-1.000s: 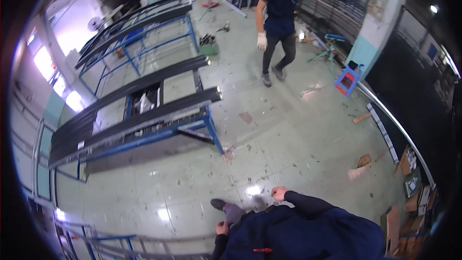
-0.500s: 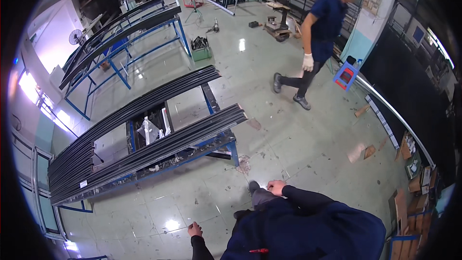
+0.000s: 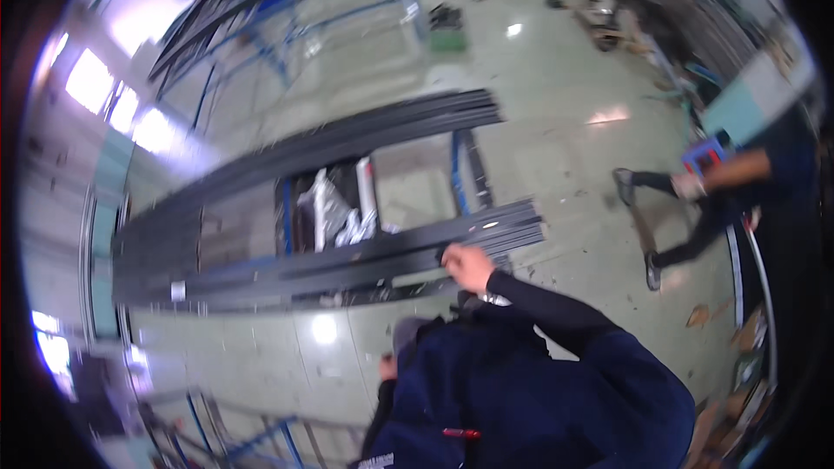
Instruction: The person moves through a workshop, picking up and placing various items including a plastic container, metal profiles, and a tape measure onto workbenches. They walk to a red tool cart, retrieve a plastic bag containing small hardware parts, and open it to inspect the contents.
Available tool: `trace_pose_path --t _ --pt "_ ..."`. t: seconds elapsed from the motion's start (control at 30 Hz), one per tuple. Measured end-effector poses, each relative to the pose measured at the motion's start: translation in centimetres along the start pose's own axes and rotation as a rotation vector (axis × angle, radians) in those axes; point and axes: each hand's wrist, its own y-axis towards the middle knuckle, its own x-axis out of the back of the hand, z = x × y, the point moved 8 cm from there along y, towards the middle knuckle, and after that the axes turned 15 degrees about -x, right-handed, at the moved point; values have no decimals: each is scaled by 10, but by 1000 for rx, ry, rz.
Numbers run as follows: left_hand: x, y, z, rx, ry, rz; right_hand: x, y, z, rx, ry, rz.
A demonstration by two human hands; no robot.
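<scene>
My right hand (image 3: 470, 268) reaches forward over the near edge of a bundle of long black metal profiles (image 3: 373, 257). Its fingers are curled in, with a dark patch at the tips; whether it touches the profiles or holds something small I cannot tell. My left hand (image 3: 387, 367) hangs low by my left side, small and smeared, its fingers not readable. The profiles lie on a low blue-framed rack (image 3: 457, 169), with a second black bundle (image 3: 347, 141) along its far side. Between the bundles lies crumpled clear and white wrapping (image 3: 332, 213).
A co-worker in dark clothes (image 3: 782, 175) strides at the right, beside a blue and red stool (image 3: 705, 155). A green box (image 3: 448, 39) sits on the floor beyond the rack. Another blue-framed table (image 3: 287, 13) stands far left, and blue metal frames (image 3: 252, 443) at lower left.
My view has turned and come closer to the rack. My right hand has moved forward from beside my leg to the near bundle. The co-worker now appears further right and lower.
</scene>
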Motion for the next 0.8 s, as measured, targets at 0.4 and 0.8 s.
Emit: trace_pose_path --t 0.4,0.8 --pt "240 145 -234 -423 -307 -305 -35 112 -10 -202 -440 -408" --pt "314 287 -235 -553 459 -136 -50 129 -6 -280 -781 -346"
